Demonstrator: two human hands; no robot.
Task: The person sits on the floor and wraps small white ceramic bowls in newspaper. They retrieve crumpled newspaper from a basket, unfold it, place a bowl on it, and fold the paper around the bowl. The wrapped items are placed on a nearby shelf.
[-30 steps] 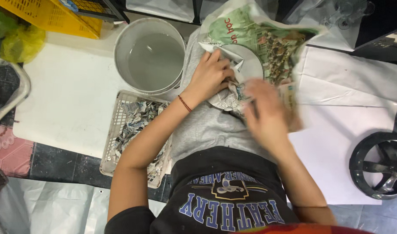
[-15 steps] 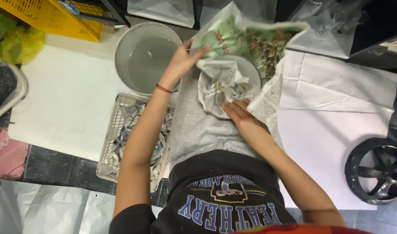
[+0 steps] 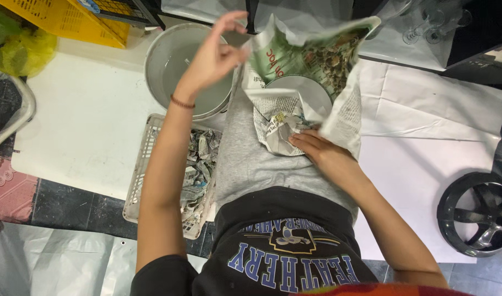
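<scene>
The left hand (image 3: 211, 55) is raised in the upper middle of the frame, thumb and fingers pinched on the edge of a large newspaper sheet (image 3: 311, 60) and lifting it. The right hand (image 3: 319, 149) lies flat, fingers together, at the centre, pressing crumpled newspaper against the near edge of a white round bowl (image 3: 300, 90) that sits on the person's grey-clad lap. Going from the left: a yellow plastic bag (image 3: 20, 52) and a yellow crate (image 3: 59, 19) at upper left, then a white bucket of water (image 3: 177, 66), below it a white plastic basket (image 3: 152, 164) of torn paper scraps (image 3: 199, 164). The sheet stands over the bowl. A black wheel-like object (image 3: 478, 211) lies at lower right.
</scene>
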